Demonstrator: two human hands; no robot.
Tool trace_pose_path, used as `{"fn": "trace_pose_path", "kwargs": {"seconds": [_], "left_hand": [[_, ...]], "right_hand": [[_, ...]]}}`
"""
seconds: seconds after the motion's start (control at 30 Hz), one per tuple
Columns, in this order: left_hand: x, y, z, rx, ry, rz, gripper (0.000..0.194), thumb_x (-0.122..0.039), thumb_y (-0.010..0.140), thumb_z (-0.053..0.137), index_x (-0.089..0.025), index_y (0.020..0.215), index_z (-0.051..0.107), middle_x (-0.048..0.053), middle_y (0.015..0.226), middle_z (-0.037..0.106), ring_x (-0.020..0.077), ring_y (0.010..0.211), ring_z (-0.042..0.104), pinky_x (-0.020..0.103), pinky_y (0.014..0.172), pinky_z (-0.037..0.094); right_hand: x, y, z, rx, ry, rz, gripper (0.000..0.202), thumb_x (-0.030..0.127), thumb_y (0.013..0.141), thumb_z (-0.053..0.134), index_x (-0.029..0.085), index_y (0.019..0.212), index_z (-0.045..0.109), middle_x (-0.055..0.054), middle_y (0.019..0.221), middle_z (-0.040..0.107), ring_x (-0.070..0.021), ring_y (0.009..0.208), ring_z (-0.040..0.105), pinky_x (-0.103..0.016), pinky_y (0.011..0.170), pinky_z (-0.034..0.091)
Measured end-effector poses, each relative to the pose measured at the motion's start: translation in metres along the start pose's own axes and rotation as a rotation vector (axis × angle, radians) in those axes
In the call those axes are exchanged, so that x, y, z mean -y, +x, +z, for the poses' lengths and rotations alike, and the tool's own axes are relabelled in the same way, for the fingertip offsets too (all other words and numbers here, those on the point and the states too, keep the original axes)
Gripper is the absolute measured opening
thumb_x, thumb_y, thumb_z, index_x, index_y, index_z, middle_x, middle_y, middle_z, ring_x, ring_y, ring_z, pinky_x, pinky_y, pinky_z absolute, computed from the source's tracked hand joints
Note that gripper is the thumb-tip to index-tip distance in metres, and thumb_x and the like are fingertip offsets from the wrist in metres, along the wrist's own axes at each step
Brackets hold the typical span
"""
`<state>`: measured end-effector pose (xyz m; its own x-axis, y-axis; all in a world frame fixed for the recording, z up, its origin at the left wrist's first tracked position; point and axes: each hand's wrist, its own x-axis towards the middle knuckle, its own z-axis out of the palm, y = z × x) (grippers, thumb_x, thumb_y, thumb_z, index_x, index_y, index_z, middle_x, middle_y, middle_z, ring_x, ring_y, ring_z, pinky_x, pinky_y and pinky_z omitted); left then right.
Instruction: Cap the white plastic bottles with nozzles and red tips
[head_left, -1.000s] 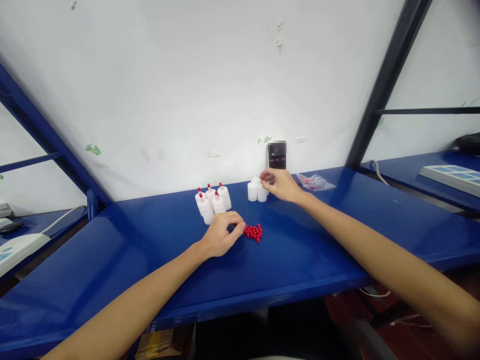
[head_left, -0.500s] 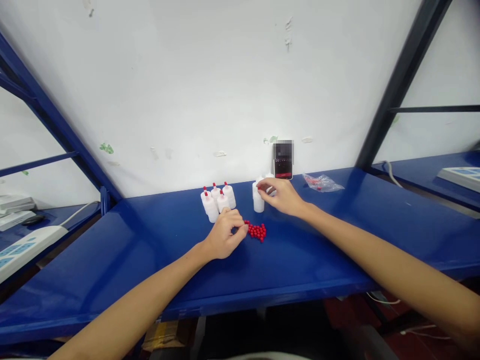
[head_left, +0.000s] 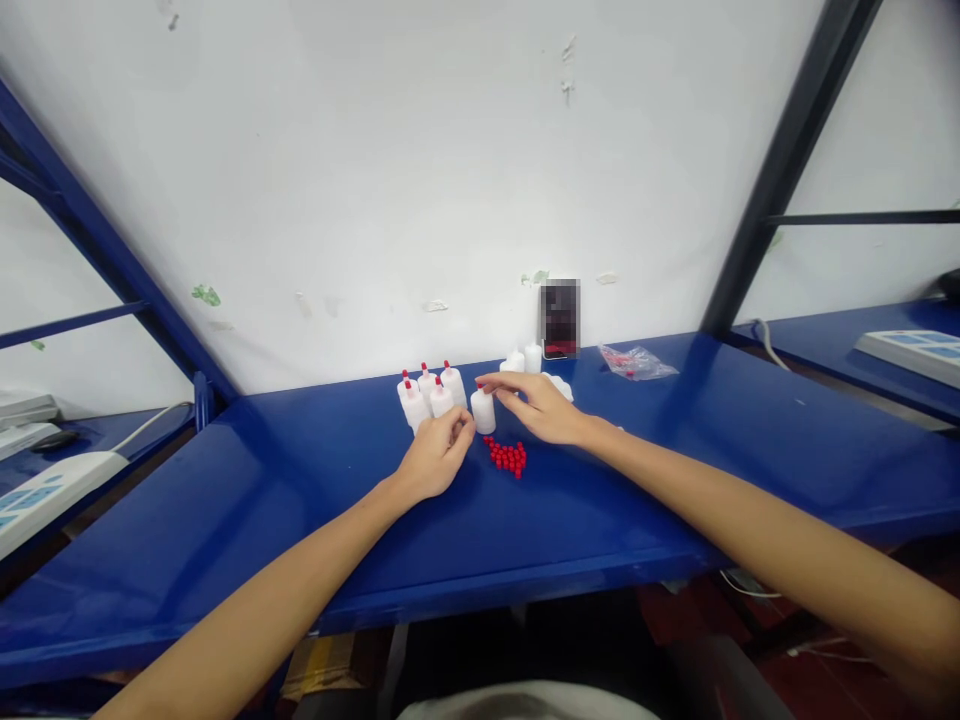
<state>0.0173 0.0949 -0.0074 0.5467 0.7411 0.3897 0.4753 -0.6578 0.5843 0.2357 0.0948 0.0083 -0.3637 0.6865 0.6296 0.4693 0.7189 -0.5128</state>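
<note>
A small white squeeze bottle (head_left: 484, 412) with a red tip cap stands upright near the middle of the blue table. My right hand (head_left: 541, 405) pinches it at the red cap, thumb and fingertips closed there. To its left my left hand (head_left: 436, 452) is closed, fingers curled against the thumb; what it may hold is hidden. Behind that hand several white bottles (head_left: 452, 386) with red tips stand in a cluster, partly covered by it. Loose small red caps (head_left: 508, 458) lie in a pile just in front of the gripped bottle.
More white bottles (head_left: 533, 358) stand behind my right hand, partly hidden. A phone (head_left: 560, 318) leans against the wall. A clear plastic bag (head_left: 637, 362) with red pieces lies at the right. Blue and black frame posts (head_left: 787, 165) flank the table (head_left: 600, 520).
My right hand has moved left with the bottle, toward the capped cluster. My left hand has shifted slightly up and left, away from the red caps. The view has turned slightly.
</note>
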Motion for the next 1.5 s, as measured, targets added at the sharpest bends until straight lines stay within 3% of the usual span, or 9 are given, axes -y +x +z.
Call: {"fn": "trace_pose_path", "kwargs": {"seconds": [0.2,0.37,0.53,0.7,0.87,1.0,1.2,1.37,1.5], "left_hand": [[-0.001,-0.002,0.001,-0.034,-0.062,-0.056,0.039,-0.036,0.097,0.046,-0.02,0.131,0.036,-0.01,0.058,0.046,0.013,0.05,0.048,0.024,0.055,0.035],[-0.005,-0.003,0.0,0.009,0.053,-0.045,0.035,-0.042,0.095,0.049,-0.02,0.123,0.052,-0.007,0.058,0.051,0.0146,0.053,0.053,0.026,0.056,0.037],[-0.002,-0.011,-0.009,-0.034,0.16,-0.089,0.03,-0.044,0.092,0.053,-0.018,0.109,0.055,-0.006,0.058,0.052,0.0148,0.053,0.053,0.026,0.054,0.036],[-0.003,-0.035,-0.025,0.018,0.26,-0.049,0.022,-0.041,0.093,0.051,-0.019,0.09,0.05,-0.005,0.058,0.052,0.0142,0.051,0.051,0.026,0.053,0.034],[-0.002,-0.05,-0.034,-0.025,0.336,0.182,0.02,-0.034,0.091,0.051,-0.016,0.097,0.058,0.006,0.084,0.062,0.0198,0.072,0.059,0.031,0.066,0.045],[-0.008,-0.044,-0.027,0.03,0.116,0.198,0.03,-0.026,0.089,0.051,-0.015,0.116,0.059,0.011,0.111,0.066,0.0248,0.101,0.064,0.037,0.09,0.048],[-0.015,-0.034,-0.011,0.262,-0.493,-0.018,0.024,-0.014,0.086,0.045,-0.018,0.106,0.056,0.005,0.098,0.065,0.0182,0.092,0.061,0.029,0.08,0.047],[-0.007,-0.032,-0.011,0.141,-0.842,-0.054,0.013,-0.024,0.079,0.053,-0.015,0.088,0.057,0.002,0.074,0.059,0.0148,0.069,0.055,0.026,0.064,0.042],[-0.013,-0.024,-0.01,0.068,-0.908,-0.017,0.044,-0.049,0.09,0.044,-0.014,0.068,0.057,0.001,0.053,0.05,0.0123,0.048,0.046,0.026,0.049,0.034]], "right_hand": [[0.013,-0.004,0.003,0.057,0.169,0.02,0.036,0.018,0.097,0.043,0.024,0.122,0.067,-0.005,0.108,0.075,-0.0197,0.104,0.069,-0.04,0.094,0.053],[0.025,-0.002,-0.006,0.14,0.171,0.023,0.035,0.021,0.097,0.046,0.026,0.125,0.066,-0.004,0.119,0.072,-0.0201,0.111,0.067,-0.039,0.096,0.052],[0.02,-0.005,-0.055,0.033,-0.174,0.148,0.033,0.029,0.096,0.048,0.022,0.124,0.066,-0.006,0.104,0.075,-0.0209,0.087,0.07,-0.036,0.08,0.054],[0.022,-0.06,-0.095,0.141,-0.535,0.353,0.042,0.044,0.097,0.045,0.018,0.121,0.067,-0.003,0.072,0.069,-0.0204,0.063,0.062,-0.036,0.067,0.048],[0.027,-0.116,-0.091,0.237,-0.59,0.383,0.046,0.05,0.092,0.052,0.018,0.124,0.062,-0.009,0.099,0.068,-0.0238,0.082,0.065,-0.036,0.074,0.05],[0.021,-0.113,-0.081,0.249,-0.498,0.397,0.034,0.046,0.091,0.054,0.02,0.112,0.06,-0.006,0.091,0.068,-0.0205,0.075,0.064,-0.032,0.068,0.048],[0.0,-0.078,-0.067,0.253,-0.516,0.4,0.036,0.05,0.087,0.061,0.022,0.108,0.053,-0.004,0.092,0.069,-0.0198,0.071,0.064,-0.029,0.062,0.043],[-0.002,-0.07,-0.061,0.12,-0.697,0.335,0.037,0.051,0.093,0.053,0.021,0.114,0.055,-0.004,0.092,0.07,-0.0207,0.07,0.064,-0.029,0.059,0.039],[0.008,-0.066,-0.059,0.025,-0.616,0.077,0.021,0.032,0.096,0.047,0.018,0.1,0.061,-0.003,0.079,0.068,-0.0144,0.06,0.058,-0.027,0.06,0.039]]}}
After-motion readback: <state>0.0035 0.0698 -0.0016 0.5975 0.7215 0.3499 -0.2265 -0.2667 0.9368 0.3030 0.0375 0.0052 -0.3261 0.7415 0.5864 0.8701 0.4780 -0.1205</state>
